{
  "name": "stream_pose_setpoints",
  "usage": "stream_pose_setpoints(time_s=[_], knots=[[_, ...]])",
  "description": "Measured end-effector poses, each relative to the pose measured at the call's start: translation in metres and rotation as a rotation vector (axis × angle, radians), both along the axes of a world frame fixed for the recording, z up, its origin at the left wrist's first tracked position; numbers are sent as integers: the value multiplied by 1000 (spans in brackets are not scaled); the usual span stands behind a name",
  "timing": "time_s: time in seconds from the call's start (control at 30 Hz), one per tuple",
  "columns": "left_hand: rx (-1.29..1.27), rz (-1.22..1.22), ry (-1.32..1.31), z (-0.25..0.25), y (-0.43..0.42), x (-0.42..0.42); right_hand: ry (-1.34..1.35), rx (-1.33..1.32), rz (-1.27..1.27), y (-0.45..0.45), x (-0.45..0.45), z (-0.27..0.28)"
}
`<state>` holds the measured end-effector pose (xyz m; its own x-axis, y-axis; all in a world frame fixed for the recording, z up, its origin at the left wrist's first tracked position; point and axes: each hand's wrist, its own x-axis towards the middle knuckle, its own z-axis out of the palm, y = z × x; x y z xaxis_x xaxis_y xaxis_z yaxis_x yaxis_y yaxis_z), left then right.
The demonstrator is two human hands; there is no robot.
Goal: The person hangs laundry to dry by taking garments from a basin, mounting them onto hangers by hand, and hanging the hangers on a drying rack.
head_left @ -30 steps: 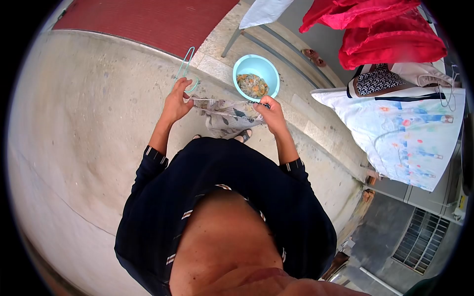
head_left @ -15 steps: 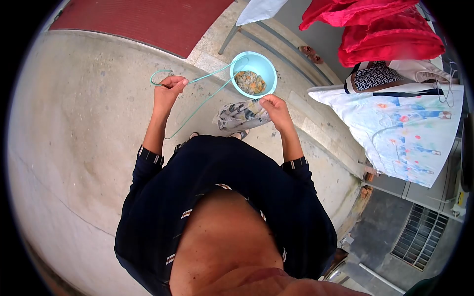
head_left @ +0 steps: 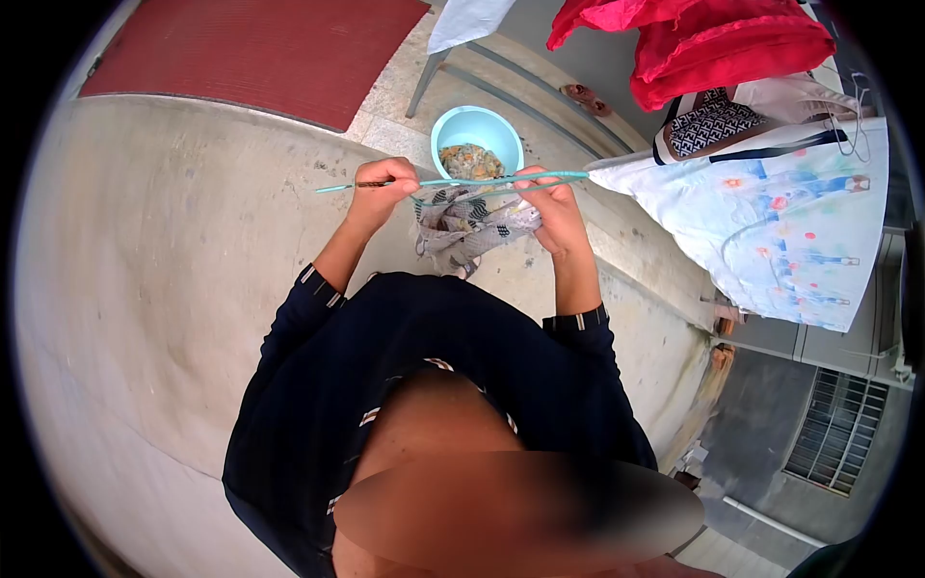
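My left hand (head_left: 383,185) is closed around the hook end of a thin teal wire clothes hanger (head_left: 462,182). The hanger is seen nearly edge-on, stretching across to the right hand. My right hand (head_left: 551,204) pinches a grey-and-white patterned garment (head_left: 461,223), which hangs bunched below the hanger. The right thumb and fingers are also at the hanger's wire; whether they grip it cannot be told. Behind the garment, a light blue basin (head_left: 515,144) stands on the ground with wet patterned cloth (head_left: 470,161) inside.
At the right hang a white floral garment (head_left: 771,231), a red garment (head_left: 732,58) and a black-and-white patterned piece (head_left: 715,125). Metal rack legs (head_left: 511,89) and a pair of sandals (head_left: 586,99) are beyond the basin. A red mat (head_left: 251,58) lies upper left.
My left hand has moved right with the hanger, closer to my right hand. The hanger has turned from a wide loop to nearly edge-on and now reaches past the right fingers.
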<state>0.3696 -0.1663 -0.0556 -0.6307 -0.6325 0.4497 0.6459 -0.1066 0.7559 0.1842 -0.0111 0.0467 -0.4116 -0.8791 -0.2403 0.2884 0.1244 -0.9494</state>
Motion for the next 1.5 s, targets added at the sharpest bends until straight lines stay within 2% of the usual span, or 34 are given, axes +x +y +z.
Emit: stream_pose_setpoints(time_s=[0.07, 0.1, 0.2, 0.23, 0.27, 0.37, 0.43, 0.5, 0.57, 0.67, 0.73, 0.8, 0.93, 1.03, 1.07, 1.17, 1.23, 1.27, 1.37, 1.4, 1.5], knots=[[-217, 32, -306, -14, -4, 4, -22, -48, -10, 13, -18, 6], [-256, 36, -363, -13, -6, 7, -31, -75, -19, 20, -27, 9], [-371, 25, -575, 4, -8, 16, 324, 16, -55, 37, -42, 10], [-429, 49, -593, 10, -9, 15, 464, 75, -59, 41, -44, 8], [-487, 75, -610, 16, -9, 13, 498, 85, -62, 43, -44, 5], [-632, 164, -682, 31, -10, 5, 836, 45, -100, 45, -50, -12], [-722, 210, -759, 52, -5, 1, 902, 37, -162, 42, -48, -20], [-719, 158, -783, 74, 4, -8, 971, 56, -178, 39, -40, -23], [-789, 147, -838, 82, 10, -21, 868, 29, -72, 38, -38, -32], [-762, 133, -863, 84, 15, -37, 860, 22, 72, 38, -40, -33], [-704, 126, -944, 97, 19, -44, 786, -54, -52, 40, -46, -32], [-635, 126, -918, 99, 17, -49, 726, -78, -163, 47, -51, -23], [-477, 46, -828, 102, 4, -57, 1301, -163, -211, 59, -63, -6], [-479, -39, -773, 122, 10, -67, 1473, -95, -47, 62, -74, 6], [-492, -79, -763, 129, 12, -71, 1501, -222, -66, 59, -82, 2], [-604, -142, -701, 159, 16, -79, 1200, -279, -95, 63, -112, 8], [-668, -121, -580, 162, 12, -83, 1196, -289, -171, 76, -139, 15], [-852, -55, -636, 165, 5, -82, 1175, -265, -212, 86, -151, 21], [-846, -42, -825, 150, 0, -86, 1096, -243, -307, 116, -196, 25], [-941, 29, -816, 156, 12, -94, 1071, -243, -334, 125, -212, 25], [-691, 90, -1048, 159, 34, -118, 927, -239, -335, 144, -254, 19]])
